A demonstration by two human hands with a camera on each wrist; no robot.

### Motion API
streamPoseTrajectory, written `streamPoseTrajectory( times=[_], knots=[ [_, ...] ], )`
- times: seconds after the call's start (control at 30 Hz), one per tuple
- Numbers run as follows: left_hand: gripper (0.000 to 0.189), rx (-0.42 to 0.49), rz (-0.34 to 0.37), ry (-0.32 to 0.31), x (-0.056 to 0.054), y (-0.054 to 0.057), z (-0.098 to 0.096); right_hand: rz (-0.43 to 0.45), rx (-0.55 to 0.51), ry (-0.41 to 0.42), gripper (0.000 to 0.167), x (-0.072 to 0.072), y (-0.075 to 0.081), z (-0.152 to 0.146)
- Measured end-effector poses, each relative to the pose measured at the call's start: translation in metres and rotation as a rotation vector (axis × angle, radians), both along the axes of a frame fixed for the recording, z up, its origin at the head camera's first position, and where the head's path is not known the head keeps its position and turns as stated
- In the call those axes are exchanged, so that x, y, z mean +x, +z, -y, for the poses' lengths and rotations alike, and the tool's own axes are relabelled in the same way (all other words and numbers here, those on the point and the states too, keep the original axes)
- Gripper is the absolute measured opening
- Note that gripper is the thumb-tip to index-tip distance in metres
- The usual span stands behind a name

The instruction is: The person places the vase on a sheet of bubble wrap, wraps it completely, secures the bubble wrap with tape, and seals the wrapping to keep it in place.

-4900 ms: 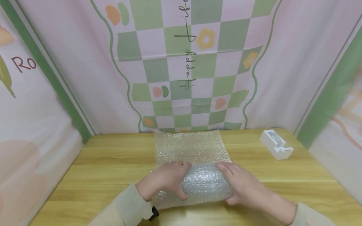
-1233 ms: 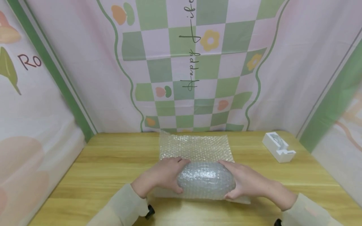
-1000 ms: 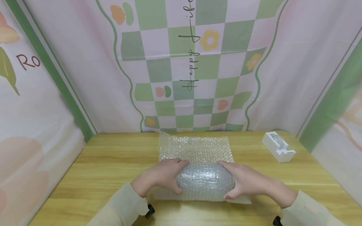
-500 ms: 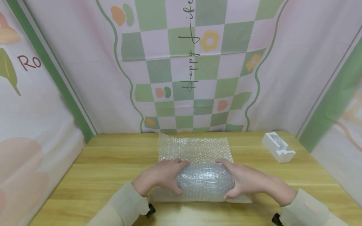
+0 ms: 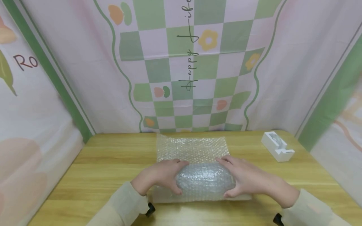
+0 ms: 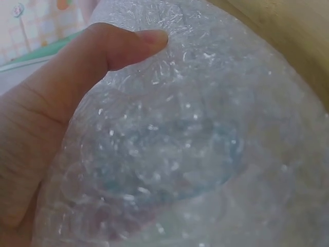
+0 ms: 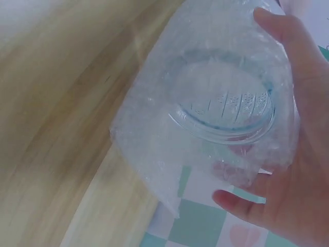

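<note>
A clear glass vessel lies on its side, rolled in bubble wrap (image 5: 205, 181). Its round glass rim (image 7: 236, 133) and ridged, dotted pattern show through the open end in the right wrist view. My left hand (image 5: 161, 174) grips the roll's left end, thumb on the near side and fingers over the far side. At the other end my right hand (image 5: 250, 179) holds it the same way; some of those fingers reach past the wrap's edge. The flat rest of the bubble wrap sheet (image 5: 195, 148) stretches behind the roll. In the left wrist view my thumb (image 6: 149, 43) presses into the bubbles.
A white tape dispenser (image 5: 278, 147) stands at the back right of the wooden table (image 5: 107, 163). A printed curtain with green checks (image 5: 181, 69) hangs along the back edge, and more printed cloth closes in both sides.
Since the oldest frame the roll lies straighter and a strip of wrap shows at the near right. In the last half second my right fingers have shifted slightly on the roll; little else differs.
</note>
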State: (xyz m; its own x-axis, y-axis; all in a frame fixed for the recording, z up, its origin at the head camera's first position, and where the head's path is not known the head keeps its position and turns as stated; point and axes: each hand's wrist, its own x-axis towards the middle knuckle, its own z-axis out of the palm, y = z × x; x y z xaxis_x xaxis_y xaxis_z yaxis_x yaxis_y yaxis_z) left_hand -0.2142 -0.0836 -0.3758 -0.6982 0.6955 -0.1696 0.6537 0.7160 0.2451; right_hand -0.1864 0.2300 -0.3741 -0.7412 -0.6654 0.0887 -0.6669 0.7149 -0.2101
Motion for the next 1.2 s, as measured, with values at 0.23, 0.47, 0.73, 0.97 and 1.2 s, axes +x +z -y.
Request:
streamPoseTrajectory(
  times=[0.23, 0.47, 0.73, 0.97, 1.2],
  knots=[
    [0.101, -0.013, 0.03, 0.01, 0.0, 0.002, -0.001, -0.154, 0.055, 0.016, 0.115, 0.011, -0.003, 0.003],
    [0.102, -0.021, 0.033, 0.012, 0.0, 0.002, -0.002, -0.313, 0.038, 0.073, 0.126, 0.015, -0.012, 0.009],
    [0.103, -0.019, 0.035, 0.012, 0.0, 0.003, -0.001, -0.352, 0.003, 0.096, 0.127, 0.016, -0.017, 0.016],
    [0.101, 0.0, 0.06, 0.006, -0.002, 0.004, 0.001, -0.402, -0.029, 0.125, 0.121, 0.009, -0.022, 0.018],
    [0.101, 0.033, 0.093, 0.017, -0.005, 0.003, 0.002, -0.407, -0.067, 0.145, 0.118, 0.005, -0.025, 0.016]
  ],
)
